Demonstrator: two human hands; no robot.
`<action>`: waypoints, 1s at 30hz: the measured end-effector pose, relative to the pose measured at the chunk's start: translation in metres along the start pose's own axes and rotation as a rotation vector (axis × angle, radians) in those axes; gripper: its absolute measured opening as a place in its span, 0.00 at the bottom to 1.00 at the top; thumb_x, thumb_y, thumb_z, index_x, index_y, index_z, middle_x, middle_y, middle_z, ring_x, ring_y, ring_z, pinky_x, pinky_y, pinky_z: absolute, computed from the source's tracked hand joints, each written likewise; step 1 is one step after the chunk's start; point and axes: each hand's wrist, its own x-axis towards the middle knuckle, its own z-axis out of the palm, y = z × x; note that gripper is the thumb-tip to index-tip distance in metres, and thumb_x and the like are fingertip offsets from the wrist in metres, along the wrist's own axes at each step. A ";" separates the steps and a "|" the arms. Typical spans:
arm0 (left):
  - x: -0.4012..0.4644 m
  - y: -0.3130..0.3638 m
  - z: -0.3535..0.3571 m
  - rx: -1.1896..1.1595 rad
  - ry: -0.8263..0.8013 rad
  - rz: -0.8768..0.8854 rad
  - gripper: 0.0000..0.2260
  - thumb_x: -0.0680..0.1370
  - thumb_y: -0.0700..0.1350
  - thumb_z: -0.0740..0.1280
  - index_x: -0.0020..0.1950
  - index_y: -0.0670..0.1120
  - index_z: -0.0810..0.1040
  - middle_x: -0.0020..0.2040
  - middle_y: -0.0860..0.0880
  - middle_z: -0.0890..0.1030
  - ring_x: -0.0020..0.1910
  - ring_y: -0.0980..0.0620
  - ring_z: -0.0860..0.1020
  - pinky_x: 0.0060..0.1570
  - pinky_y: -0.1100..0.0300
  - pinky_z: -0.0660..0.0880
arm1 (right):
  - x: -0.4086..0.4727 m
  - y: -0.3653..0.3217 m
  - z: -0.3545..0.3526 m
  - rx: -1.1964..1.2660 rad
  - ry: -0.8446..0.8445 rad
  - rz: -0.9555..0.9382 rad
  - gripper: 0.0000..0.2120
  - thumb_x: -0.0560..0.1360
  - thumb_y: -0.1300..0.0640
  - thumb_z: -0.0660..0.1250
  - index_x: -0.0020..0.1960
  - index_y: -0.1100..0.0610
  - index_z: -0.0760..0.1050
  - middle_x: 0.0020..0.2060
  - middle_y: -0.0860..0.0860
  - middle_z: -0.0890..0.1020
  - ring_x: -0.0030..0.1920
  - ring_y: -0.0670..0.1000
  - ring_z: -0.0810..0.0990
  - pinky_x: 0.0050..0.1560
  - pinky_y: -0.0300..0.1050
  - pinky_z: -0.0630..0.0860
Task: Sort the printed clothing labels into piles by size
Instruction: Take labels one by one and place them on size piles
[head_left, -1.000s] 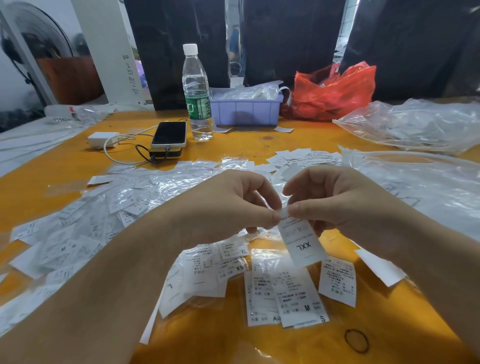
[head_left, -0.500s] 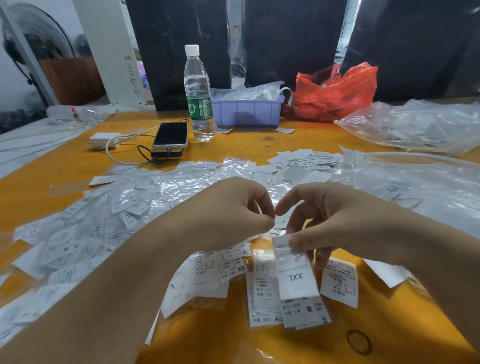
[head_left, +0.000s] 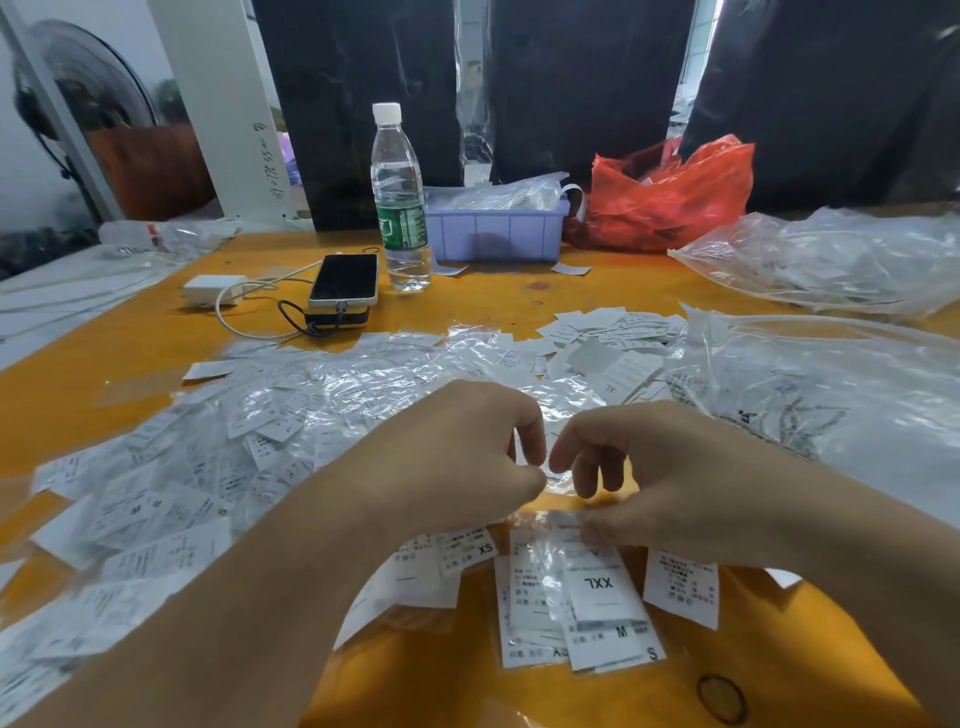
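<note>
Item: XXL label (head_left: 600, 590), white, printed, sleeved in clear film. It is found at the near edge of the orange table (head_left: 519, 306), laid on top of a short stack of labels (head_left: 587, 644) on which M and S markings are readable. Its long axis is run from the near table edge toward the water bottle (head_left: 399, 197), with the size print toward the near end and the far end tucked under the right hand.

Right hand (head_left: 670, 483): it is placed directly over the far end of the XXL label. The thumb and a finger appear to be pinched on that end; the remaining fingers are loosely curled above it. This is the nearer hand by far.

Left hand (head_left: 457, 457): it is held just beside the right hand, on the side away from the stack. Thumb and forefinger tips are closed together; whether a scrap of film is held between them cannot be told.

Unsorted labels (head_left: 171, 493): these are spread on the left-hand side of the XXL label, toward the phone (head_left: 344, 280).

Judgement: the label seems about to be released onto a stack of mixed sizes; a lift straight along its long axis would be needed if another pile is meant.
</note>
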 end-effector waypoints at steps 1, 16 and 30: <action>0.000 0.000 0.000 0.004 -0.003 0.004 0.03 0.74 0.54 0.70 0.44 0.59 0.76 0.36 0.58 0.75 0.34 0.61 0.75 0.31 0.65 0.66 | 0.000 0.000 0.000 -0.007 -0.001 -0.002 0.14 0.70 0.49 0.73 0.52 0.37 0.74 0.46 0.30 0.74 0.46 0.37 0.75 0.42 0.41 0.79; -0.007 0.013 0.004 0.031 -0.164 -0.009 0.17 0.64 0.60 0.76 0.43 0.53 0.75 0.39 0.57 0.75 0.36 0.60 0.75 0.33 0.61 0.70 | 0.001 -0.002 0.001 -0.097 0.054 -0.078 0.07 0.72 0.46 0.71 0.41 0.41 0.72 0.41 0.37 0.75 0.44 0.38 0.73 0.39 0.37 0.74; -0.008 0.014 0.006 0.029 -0.127 0.034 0.10 0.69 0.57 0.72 0.43 0.55 0.75 0.38 0.57 0.74 0.35 0.61 0.73 0.30 0.62 0.66 | 0.000 0.000 -0.002 -0.075 -0.021 -0.064 0.08 0.71 0.44 0.71 0.45 0.45 0.76 0.40 0.37 0.77 0.36 0.40 0.75 0.34 0.38 0.73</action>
